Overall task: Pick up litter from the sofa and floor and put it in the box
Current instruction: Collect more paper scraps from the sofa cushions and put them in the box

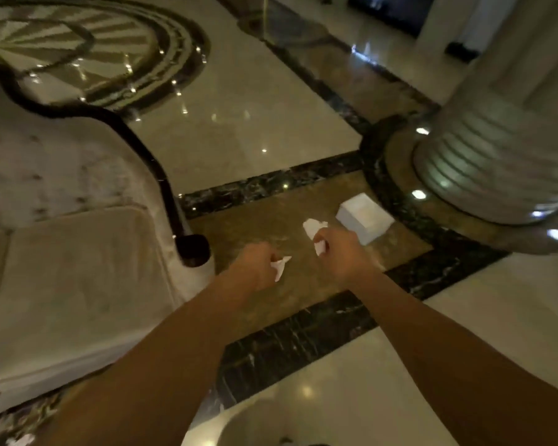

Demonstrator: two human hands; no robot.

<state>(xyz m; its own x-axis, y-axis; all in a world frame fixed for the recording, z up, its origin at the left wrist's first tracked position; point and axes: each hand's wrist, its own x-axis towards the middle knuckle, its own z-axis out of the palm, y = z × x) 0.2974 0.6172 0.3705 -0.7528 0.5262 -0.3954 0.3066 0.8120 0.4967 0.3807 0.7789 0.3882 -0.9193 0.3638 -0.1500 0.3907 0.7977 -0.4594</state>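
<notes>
Both my arms reach forward over the floor. My left hand (255, 267) is closed on a small crumpled white paper (281, 267) that sticks out to its right. My right hand (343, 252) grips a larger crumpled white paper (313, 227), which pokes out above and below the fist. A white box (364, 217) stands on the brown marble floor just beyond and to the right of my right hand. The cream sofa (71, 278) fills the left side.
A thick fluted column (503, 130) on a round base rises at the right, close behind the box. The sofa's dark curved armrest frame (192, 249) ends near my left hand. Another white scrap (20, 441) lies at the bottom left by the sofa's foot. Polished marble floor (239, 133) stretches ahead.
</notes>
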